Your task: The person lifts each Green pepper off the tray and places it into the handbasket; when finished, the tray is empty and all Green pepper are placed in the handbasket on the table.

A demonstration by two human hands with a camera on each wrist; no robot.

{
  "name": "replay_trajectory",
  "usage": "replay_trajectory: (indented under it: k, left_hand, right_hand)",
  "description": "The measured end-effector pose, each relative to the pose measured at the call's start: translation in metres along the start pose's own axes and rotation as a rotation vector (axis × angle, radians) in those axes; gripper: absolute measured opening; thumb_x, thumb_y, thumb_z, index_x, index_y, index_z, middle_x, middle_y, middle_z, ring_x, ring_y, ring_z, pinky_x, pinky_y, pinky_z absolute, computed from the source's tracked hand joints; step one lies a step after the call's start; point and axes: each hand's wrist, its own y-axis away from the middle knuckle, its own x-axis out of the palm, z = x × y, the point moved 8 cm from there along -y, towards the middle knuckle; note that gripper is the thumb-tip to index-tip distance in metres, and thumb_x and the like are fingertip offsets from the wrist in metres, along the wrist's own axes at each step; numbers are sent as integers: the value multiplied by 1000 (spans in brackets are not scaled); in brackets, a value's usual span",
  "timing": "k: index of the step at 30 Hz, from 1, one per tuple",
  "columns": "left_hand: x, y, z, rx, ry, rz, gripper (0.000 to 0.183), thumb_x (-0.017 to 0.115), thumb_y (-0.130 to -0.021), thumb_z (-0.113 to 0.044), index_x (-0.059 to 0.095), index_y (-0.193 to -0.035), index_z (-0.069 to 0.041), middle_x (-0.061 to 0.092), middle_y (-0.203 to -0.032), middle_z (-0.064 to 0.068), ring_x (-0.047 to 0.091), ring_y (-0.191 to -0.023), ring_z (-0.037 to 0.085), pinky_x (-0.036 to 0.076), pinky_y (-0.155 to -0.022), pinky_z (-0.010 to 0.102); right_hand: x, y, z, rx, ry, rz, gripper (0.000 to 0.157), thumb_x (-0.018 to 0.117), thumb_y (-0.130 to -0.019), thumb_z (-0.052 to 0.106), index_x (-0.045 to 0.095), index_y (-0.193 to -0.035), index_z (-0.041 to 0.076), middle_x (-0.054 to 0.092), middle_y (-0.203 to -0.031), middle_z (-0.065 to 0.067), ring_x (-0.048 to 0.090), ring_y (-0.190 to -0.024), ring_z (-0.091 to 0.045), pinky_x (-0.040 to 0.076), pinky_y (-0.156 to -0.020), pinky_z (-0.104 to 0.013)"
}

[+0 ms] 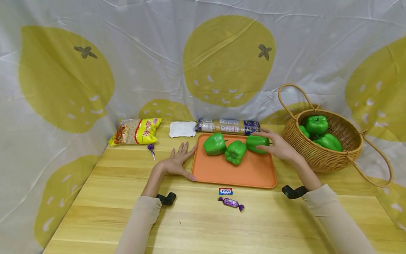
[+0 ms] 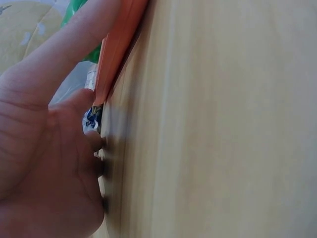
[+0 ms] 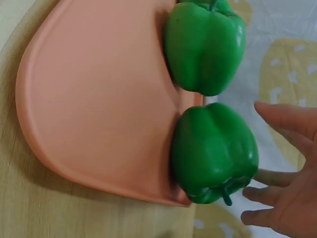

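Between the two hands, which are well apart, I see the orange tray on the table. Near the right hand sits the right pepper; its fingers reach around that pepper, spread and loose, and whether they touch it I can't tell. Toward the left hand come the middle pepper, then the left pepper, all on the tray. That left hand, fingers spread, holds nothing, its thumb at the tray's near corner. Right of the right hand stands the basket.
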Motion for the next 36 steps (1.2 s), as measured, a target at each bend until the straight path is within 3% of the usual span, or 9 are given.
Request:
replay_trajectory:
  k: [5, 12, 18, 25, 32, 36]
  left_hand:
    - [-1, -1, -2, -1, 4, -1, 129, 81, -66, -59, -6, -156, -26, -25, -159, 18, -26, -147, 35, -16, -115, 63]
    - [0, -1, -3, -4, 6, 5, 128, 81, -66, -58, -6, -156, -27, -25, -159, 17, -27, -147, 34, -16, -115, 62]
    - [1, -2, -2, -2, 2, 7, 128, 80, -67, -58, -6, -156, -26, -25, -158, 17, -27, -146, 34, -16, -115, 62]
    - [1, -2, 0, -4, 2, 5, 127, 80, -68, -58, -6, -156, -26, -25, -158, 18, -27, -146, 35, -17, -115, 63]
    - [0, 0, 0, -8, 5, 5, 127, 80, -68, -59, -6, -156, -27, -25, -159, 18, -27, -146, 34, -16, -115, 63]
    - [0, 0, 0, -5, 10, 4, 126, 80, -68, -57, -5, -156, -26, -24, -159, 18, -27, -146, 35, -16, -115, 63]
  right_hand:
    - [3, -5, -9, -13, 13, -12, 46, 65, -92, 15, 55, -137, 15, 19, -157, -26, 21, -142, -52, 27, -108, -69]
    - [5, -9, -11, -54, 111, -19, 37, 67, -90, 10, 65, -127, 16, 35, -146, -28, 41, -128, -49, 41, -97, -60]
    - [4, -8, -5, -94, 150, -32, 38, 70, -87, 8, 67, -124, 13, 39, -141, -33, 39, -128, -45, 40, -98, -60]
    - [4, -5, -2, -120, 177, -48, 37, 74, -84, 9, 70, -121, 16, 47, -132, -26, 45, -119, -37, 41, -87, -46]
    - [5, 7, 3, -118, 182, -22, 38, 75, -83, 12, 70, -120, 17, 45, -136, -29, 44, -124, -42, 42, -94, -56]
    - [1, 17, 6, -89, 184, 21, 39, 75, -84, 18, 69, -122, 22, 48, -134, -21, 49, -117, -37, 44, -89, -50]
